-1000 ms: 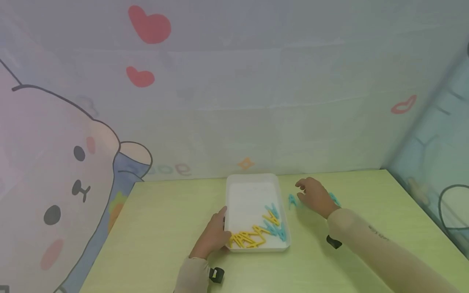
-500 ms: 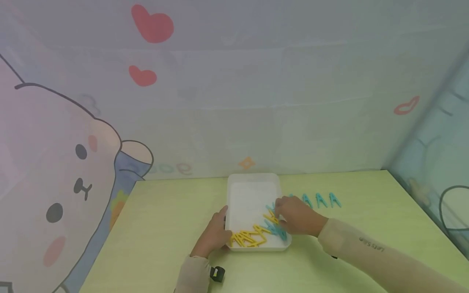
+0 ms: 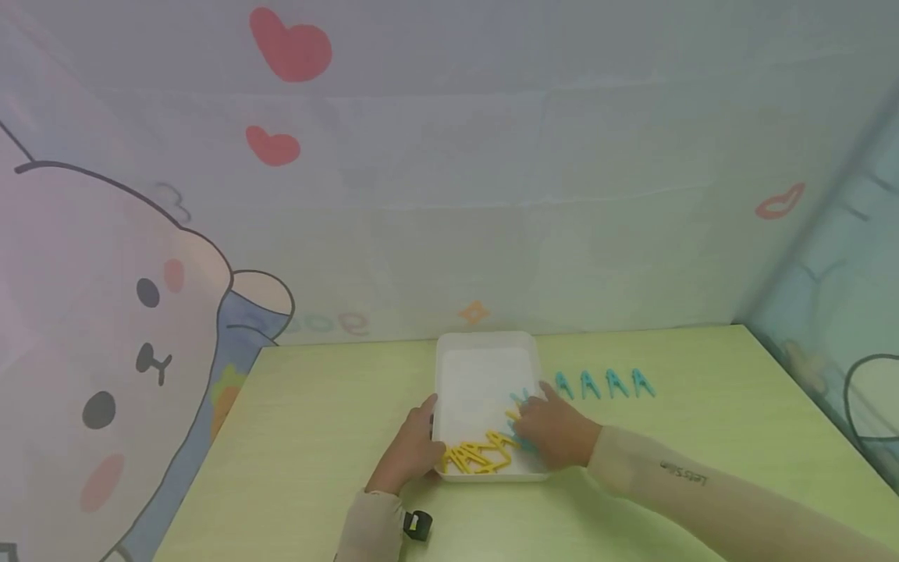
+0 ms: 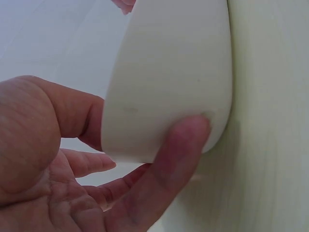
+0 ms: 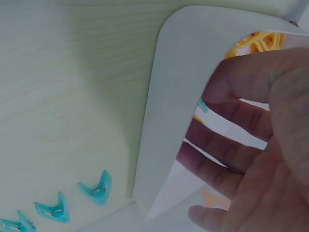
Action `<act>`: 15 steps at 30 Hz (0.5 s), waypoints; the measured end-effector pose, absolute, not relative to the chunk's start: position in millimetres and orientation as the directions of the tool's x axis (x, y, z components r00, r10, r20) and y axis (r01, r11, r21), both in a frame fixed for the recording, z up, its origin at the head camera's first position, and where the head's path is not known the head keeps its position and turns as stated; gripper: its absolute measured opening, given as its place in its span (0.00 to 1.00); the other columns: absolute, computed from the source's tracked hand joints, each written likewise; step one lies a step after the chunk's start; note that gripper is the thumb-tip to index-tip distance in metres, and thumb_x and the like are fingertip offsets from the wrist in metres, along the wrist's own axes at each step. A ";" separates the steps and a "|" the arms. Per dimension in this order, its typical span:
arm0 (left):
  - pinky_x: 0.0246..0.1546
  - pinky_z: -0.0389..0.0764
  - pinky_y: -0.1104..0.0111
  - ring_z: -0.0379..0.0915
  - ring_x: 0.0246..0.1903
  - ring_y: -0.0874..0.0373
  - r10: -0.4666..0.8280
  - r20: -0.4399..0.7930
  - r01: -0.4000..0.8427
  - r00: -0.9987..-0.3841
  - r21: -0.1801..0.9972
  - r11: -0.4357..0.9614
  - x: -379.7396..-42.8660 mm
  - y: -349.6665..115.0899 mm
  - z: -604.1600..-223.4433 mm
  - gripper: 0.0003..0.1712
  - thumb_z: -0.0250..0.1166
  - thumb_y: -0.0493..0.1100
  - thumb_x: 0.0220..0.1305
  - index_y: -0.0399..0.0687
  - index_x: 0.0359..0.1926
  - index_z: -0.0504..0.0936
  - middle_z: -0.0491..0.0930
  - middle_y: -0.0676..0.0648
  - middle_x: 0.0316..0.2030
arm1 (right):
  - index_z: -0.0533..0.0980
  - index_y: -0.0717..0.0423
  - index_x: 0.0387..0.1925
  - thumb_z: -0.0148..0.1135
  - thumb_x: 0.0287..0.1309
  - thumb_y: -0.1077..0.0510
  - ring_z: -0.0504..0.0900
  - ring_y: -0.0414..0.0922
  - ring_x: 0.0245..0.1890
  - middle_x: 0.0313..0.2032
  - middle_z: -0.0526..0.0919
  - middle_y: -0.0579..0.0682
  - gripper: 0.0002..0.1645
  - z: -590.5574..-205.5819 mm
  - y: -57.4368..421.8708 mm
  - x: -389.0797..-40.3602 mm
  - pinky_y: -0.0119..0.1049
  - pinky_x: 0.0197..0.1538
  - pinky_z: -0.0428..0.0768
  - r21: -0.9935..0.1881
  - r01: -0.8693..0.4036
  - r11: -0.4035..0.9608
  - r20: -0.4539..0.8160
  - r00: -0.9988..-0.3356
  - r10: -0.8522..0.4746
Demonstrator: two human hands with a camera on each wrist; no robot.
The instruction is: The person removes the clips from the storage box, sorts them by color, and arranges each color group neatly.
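A white rectangular tray (image 3: 485, 340) lies on the table with yellow clothespins (image 3: 476, 453) and a few teal ones inside, mostly near its front. My left hand (image 3: 409, 451) grips the tray's left wall, its thumb pressing the outer side (image 4: 164, 77) in the left wrist view. Over the tray's right wall reaches my right hand (image 3: 559, 431), its fingers down among the clothespins on that side. In the right wrist view the wall hides those fingertips, and I cannot tell whether they pinch a clothespin. A teal bit (image 5: 203, 105) shows beside the thumb.
Several teal clothespins (image 3: 589, 385) stand in a row on the table right of the tray. The pale green table (image 3: 309, 437) meets a printed backdrop (image 3: 632, 257) at its far edge, and another sheet (image 3: 871, 328) hangs on the right.
My right hand has come left and down from the teal row into the tray's right side, uncovering the row. The left hand stays on the tray.
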State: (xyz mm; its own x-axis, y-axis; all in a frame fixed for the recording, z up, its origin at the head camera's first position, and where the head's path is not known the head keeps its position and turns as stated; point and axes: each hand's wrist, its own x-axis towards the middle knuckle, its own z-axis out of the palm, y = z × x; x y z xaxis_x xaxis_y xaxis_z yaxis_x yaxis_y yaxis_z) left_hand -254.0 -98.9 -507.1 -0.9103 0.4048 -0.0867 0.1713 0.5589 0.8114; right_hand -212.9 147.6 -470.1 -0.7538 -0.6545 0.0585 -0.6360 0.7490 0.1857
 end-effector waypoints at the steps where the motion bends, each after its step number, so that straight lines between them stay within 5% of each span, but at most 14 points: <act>1: 0.22 0.76 0.66 0.63 0.48 0.46 0.403 -0.087 0.169 -0.911 0.813 0.557 -254.0 -98.9 -507.0 0.46 0.52 0.29 0.48 0.39 0.69 0.45 0.60 0.34 0.56 | 0.75 0.49 0.25 0.67 0.33 0.59 0.72 0.47 0.32 0.25 0.74 0.45 0.11 -471.1 147.2 -212.6 0.60 0.52 0.62 0.202 -0.639 0.743 0.068 -0.747 -0.661; 7: 0.23 0.77 0.66 0.64 0.48 0.46 0.402 -0.080 0.176 -0.912 0.810 0.560 -253.1 -98.7 -506.3 0.46 0.53 0.29 0.48 0.39 0.69 0.45 0.60 0.34 0.56 | 0.73 0.48 0.25 0.67 0.36 0.58 0.73 0.44 0.28 0.23 0.73 0.45 0.11 -476.4 146.7 -213.7 0.56 0.50 0.66 0.266 -0.665 0.698 0.107 -0.699 -0.707; 15: 0.16 0.75 0.67 0.63 0.49 0.43 0.407 -0.082 0.160 -0.910 0.835 0.527 -251.2 -98.9 -504.7 0.46 0.52 0.28 0.47 0.38 0.69 0.44 0.58 0.32 0.57 | 0.72 0.50 0.26 0.62 0.47 0.62 0.74 0.44 0.27 0.24 0.74 0.46 0.07 -476.7 145.7 -216.0 0.55 0.51 0.67 0.159 -0.630 0.761 0.022 -0.768 -0.640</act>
